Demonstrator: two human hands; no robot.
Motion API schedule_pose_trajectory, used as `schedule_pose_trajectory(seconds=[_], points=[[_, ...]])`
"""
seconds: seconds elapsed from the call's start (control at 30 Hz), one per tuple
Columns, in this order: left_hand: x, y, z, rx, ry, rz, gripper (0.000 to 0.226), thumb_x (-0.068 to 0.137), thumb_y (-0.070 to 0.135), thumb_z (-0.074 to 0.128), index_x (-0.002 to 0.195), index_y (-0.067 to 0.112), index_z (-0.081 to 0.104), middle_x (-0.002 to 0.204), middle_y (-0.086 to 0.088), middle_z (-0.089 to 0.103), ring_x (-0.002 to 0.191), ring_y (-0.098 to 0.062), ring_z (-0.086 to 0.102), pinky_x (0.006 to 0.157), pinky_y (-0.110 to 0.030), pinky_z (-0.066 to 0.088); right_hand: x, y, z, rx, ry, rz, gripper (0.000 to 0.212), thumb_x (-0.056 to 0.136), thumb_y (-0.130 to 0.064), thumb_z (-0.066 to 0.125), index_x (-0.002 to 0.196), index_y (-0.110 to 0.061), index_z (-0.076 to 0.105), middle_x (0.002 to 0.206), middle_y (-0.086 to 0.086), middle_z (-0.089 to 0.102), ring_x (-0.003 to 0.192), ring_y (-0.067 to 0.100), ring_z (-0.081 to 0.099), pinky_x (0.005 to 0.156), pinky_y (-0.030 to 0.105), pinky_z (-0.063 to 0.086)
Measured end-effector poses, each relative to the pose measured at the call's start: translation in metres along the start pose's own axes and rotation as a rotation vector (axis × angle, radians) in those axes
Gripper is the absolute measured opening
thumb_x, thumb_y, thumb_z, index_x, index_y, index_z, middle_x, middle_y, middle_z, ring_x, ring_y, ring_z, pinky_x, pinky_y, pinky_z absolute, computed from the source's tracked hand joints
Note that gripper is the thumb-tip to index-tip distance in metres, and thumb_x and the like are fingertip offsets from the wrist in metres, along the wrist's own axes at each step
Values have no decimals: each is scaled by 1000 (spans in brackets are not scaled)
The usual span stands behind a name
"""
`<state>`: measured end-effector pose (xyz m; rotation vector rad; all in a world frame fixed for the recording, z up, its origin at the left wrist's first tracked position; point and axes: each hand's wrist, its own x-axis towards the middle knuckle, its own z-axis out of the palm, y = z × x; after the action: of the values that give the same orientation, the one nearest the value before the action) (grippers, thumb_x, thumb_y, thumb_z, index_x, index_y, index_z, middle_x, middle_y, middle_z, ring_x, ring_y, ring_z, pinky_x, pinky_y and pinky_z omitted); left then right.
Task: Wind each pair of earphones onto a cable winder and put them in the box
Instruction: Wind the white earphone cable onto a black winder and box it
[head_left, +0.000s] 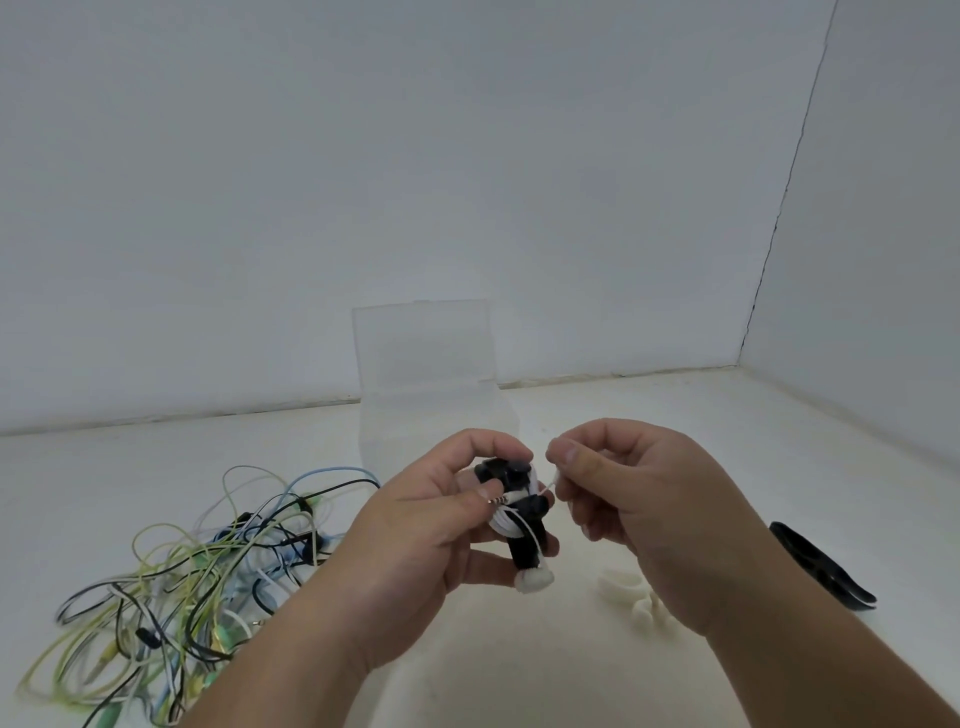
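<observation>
Head camera is looking down at two hands in the middle of the frame. The left hand (415, 525) is holding a black cable winder (511, 475), with its fingers curling round it and its thumb pressing on the metal plug (500, 500). The white earphone cable (506, 522) is sitting in loops around the winder. A white earbud (534, 579) is hanging just below it. The right hand (639, 499) is pinching a thin bit of the white cable between thumb and finger, just to the right of the winder.

I think the winding of this pair is nearly done, since only a short loose piece is showing. The next move is probably calling for tucking that loose end in tight so it is not popping out. Then the winder is going into the clear box (426, 364), which is standing above the hands in the frame with its lid up against the wall.

In the lower left, a tangled pile of earphones (197, 561) is waiting on the table. Just under the right hand, some white winders (623, 584) are lying. At the far right, black pieces (821, 566) that look like more winders are lying too.

No writing or brand is showing that I can read.
</observation>
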<state>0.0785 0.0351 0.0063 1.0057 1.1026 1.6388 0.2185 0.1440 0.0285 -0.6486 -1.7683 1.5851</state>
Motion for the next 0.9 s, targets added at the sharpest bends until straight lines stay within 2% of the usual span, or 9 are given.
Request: schedule_pose_trajectory(seconds=[0.13,0.33,0.47,0.6,0.7,0.83,0.9], points=[[0,1,2,-85,77,4,27,99,-4,41,110,4,64,94,-25,66,76,-38,68,60,-41,57,0,0,-2,10,-21,-3,17,89,-13,67,74,-11,74,64,7,63,53,15,52,52,27,42],[3,1,2,-99,202,58,19,97,1,48,108,4,64,91,-23,68,75,-35,71,59,-45,60,-2,-4,0,4,-113,-48,20,87,-10,66,69,-12,72,60,8,61,50,16,48,49,26,40],[4,-2,-1,-1,191,75,18,96,5,52,106,9,66,93,-18,71,79,-35,71,68,-47,60,-2,-4,-1,25,-89,-86,21,87,-10,66,68,-12,72,58,8,59,49,16,48,48,23,40],[4,-5,-3,72,136,80,15,97,5,57,103,12,69,95,-17,70,80,-33,68,66,-43,59,0,-3,-2,78,-29,-112,16,87,-12,67,71,-9,72,60,9,59,51,18,47,49,25,40],[4,-7,-4,148,85,93,16,88,16,64,103,16,69,99,-16,71,82,-29,69,71,-44,59,1,-1,-3,121,-24,-121,15,87,-11,68,73,-10,73,63,10,61,53,19,49,51,26,41],[4,-9,-1,190,93,108,9,96,12,63,102,16,69,94,-14,70,80,-31,68,65,-39,58,-2,-3,-4,127,-123,-148,8,80,-15,76,74,-12,73,63,9,61,53,17,50,52,26,43],[4,-10,-1,203,123,110,14,98,9,56,101,15,69,89,-14,68,78,-30,67,64,-38,57,-4,-4,-3,122,-192,-161,6,77,-17,73,73,-12,73,62,9,61,52,16,51,50,23,43]])
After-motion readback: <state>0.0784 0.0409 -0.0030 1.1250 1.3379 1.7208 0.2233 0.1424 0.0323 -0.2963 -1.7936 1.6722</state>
